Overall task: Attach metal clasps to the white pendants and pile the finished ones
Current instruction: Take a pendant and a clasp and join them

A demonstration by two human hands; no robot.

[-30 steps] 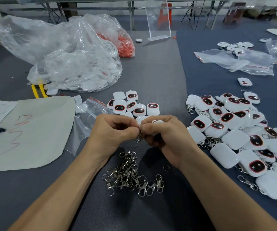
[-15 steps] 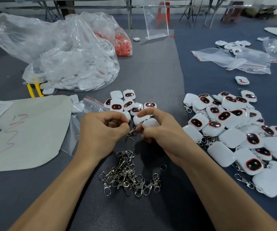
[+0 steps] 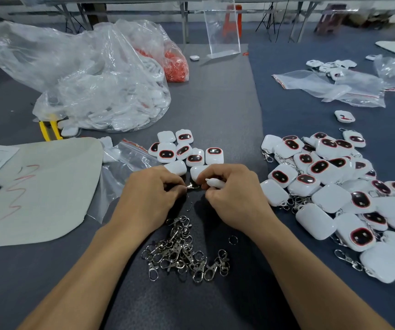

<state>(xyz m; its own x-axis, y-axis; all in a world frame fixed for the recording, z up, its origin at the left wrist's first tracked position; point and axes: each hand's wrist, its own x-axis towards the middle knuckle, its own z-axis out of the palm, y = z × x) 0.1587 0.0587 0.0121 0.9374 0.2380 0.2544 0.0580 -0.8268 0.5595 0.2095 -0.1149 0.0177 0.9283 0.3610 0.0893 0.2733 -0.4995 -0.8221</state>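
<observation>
— At the centre of the grey table (image 3: 215, 91), what do we hold?

— Our left hand (image 3: 151, 194) has its fingers curled and pinches a metal clasp (image 3: 193, 186) at the fingertips. Our right hand (image 3: 234, 194), likewise curled, grips a white pendant (image 3: 213, 182) seen edge-on. Clasp and pendant lie close together in the gap between the two hands.

— Is the clasp hooked on?

— We cannot tell; the fingers hide the joint.

— And the stock?

— Loose clasps (image 3: 184, 253) are heaped between our wrists, with one split ring (image 3: 233, 239) just to their right. Bare pendants (image 3: 184, 148) cluster just beyond our knuckles. To our right we see the pile of finished pendants (image 3: 334, 182), with clasps trailing from several.
</observation>
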